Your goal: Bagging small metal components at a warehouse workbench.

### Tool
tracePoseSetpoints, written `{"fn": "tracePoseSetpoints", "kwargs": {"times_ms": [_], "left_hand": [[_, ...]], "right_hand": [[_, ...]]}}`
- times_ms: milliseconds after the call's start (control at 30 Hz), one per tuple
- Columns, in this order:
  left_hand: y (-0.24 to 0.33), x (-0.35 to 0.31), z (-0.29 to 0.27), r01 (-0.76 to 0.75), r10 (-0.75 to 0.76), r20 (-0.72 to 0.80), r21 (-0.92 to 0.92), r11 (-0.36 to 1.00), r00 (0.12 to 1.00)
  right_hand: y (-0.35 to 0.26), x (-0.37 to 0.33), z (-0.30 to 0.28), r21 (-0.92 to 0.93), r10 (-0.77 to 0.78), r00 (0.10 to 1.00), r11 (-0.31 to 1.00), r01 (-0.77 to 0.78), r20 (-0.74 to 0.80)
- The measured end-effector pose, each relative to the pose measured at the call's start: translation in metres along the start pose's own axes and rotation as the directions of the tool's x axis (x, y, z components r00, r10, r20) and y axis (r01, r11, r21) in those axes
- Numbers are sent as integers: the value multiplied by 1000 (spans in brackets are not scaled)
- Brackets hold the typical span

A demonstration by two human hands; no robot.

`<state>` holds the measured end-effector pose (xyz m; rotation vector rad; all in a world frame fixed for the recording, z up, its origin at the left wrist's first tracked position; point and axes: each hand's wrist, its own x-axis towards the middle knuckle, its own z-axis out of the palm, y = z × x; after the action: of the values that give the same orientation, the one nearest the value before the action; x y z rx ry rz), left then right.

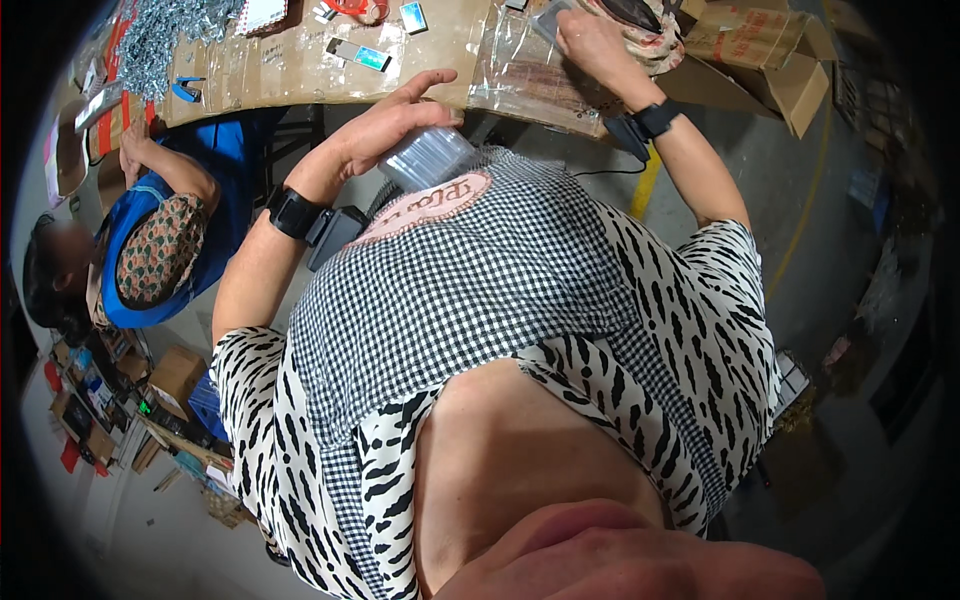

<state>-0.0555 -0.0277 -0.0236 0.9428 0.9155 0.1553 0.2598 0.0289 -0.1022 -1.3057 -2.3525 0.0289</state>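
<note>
My left hand (385, 128) is closed around a stack of clear plastic pieces (428, 160), held in front of my checkered apron, just off the table's near edge. Its index finger stretches out over the table edge. My right hand (592, 48) is farther off to the right, above the cardboard-covered table (440, 60). Its fingers are bent and pinch a clear plastic piece (551, 20) at the upper border of the view. Beside that hand lies a patterned cloth (655, 45) with a dark object on it.
Small blue-and-white boxes (372, 59), a blue stapler (187, 89) and a heap of silvery metal bits (160, 50) lie on the table. An open cardboard box (765, 50) stands at the right. To my left sits a person in a blue apron (215, 215).
</note>
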Motion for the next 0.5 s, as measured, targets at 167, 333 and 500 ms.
{"fn": "tracePoseSetpoints", "kwargs": {"times_ms": [167, 333, 500], "left_hand": [[2, -2, 1, -11, 11, 10, -32, 999, 1000], [2, -5, -1, -19, 19, 9, -15, 1000, 1000], [-1, -7, -7, 14, -15, -13, -53, 998, 1000]], "right_hand": [[20, -12, 40, -241, 130, 938, 969, -51, 322], [15, -6, 23, -174, 113, 932, 983, -55, 344], [-78, 39, -33, 570, 1, 819, 717, -400, 574]]}}
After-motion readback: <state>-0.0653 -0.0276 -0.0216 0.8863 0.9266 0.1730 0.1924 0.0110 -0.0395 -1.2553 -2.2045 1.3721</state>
